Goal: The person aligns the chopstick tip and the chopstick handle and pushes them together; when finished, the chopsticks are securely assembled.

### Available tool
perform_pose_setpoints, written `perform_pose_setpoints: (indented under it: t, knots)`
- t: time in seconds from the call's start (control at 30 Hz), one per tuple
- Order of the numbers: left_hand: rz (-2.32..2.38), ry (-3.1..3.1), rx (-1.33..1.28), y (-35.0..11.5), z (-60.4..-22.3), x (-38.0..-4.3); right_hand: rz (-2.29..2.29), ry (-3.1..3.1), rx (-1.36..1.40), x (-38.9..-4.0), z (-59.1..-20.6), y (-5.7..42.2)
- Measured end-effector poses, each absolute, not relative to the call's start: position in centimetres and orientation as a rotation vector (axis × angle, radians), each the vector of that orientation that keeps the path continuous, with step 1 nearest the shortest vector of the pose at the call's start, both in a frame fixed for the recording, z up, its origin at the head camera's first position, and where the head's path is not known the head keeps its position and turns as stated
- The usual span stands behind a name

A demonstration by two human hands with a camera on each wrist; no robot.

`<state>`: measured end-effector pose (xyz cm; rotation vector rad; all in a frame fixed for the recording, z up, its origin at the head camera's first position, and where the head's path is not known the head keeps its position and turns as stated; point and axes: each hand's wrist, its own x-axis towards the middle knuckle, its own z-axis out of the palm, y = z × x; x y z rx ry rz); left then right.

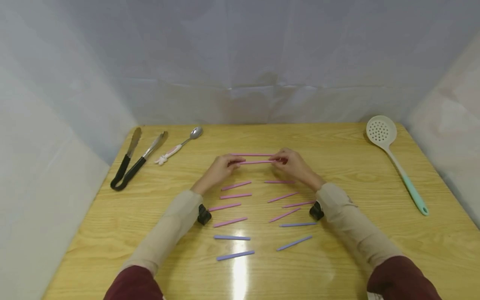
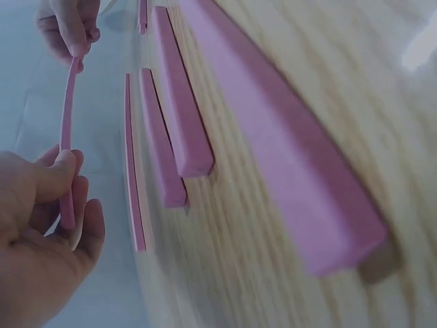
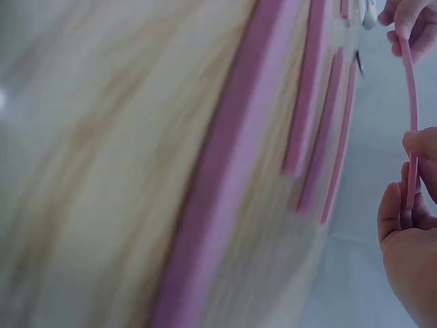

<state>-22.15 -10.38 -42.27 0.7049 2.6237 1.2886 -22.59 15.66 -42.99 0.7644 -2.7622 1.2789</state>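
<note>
Between both hands stretches a thin, slightly bowed pink stick, held up off the wooden table. My left hand pinches one end between thumb and fingers, while the right hand pinches the other. In the head view, two pink sticks run side by side between the hands. Nearer me lie two loose columns of short sticks. Pink sticks make up the upper part of the left column, and more pink sticks that of the right. Below them are blue-violet sticks on both sides.
At the back left, black-handled metal tongs lie spread apart beside a small spoon with a rabbit-shaped handle end. A skimmer with a round perforated head and mint handle lies far right. Pale sheeting hangs behind the table.
</note>
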Motion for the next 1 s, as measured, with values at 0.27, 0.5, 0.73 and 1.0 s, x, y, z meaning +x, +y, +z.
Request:
perform_pose_setpoints:
  t: [0.27, 0.5, 0.73, 1.0]
  knots:
    - [1.249, 2.651, 0.672, -10.4, -42.0, -22.8, 1.239, -2.788, 0.715, -23.3, -43.2, 16.3]
    - [1.187, 2.68, 0.604, -11.1, -42.2, -23.5, 1.247, -2.819, 0.695, -24.0, -43.3, 16.2]
    - [1.159, 2.633, 0.56, -11.4, -42.6, -24.3, 1.248, -2.855, 0.683, -24.7, -43.8, 16.3]
    - [1.105, 2.626, 0.552, -11.6, -43.1, -24.9, 1.245, -2.944, 0.686, -25.4, -44.2, 16.0]
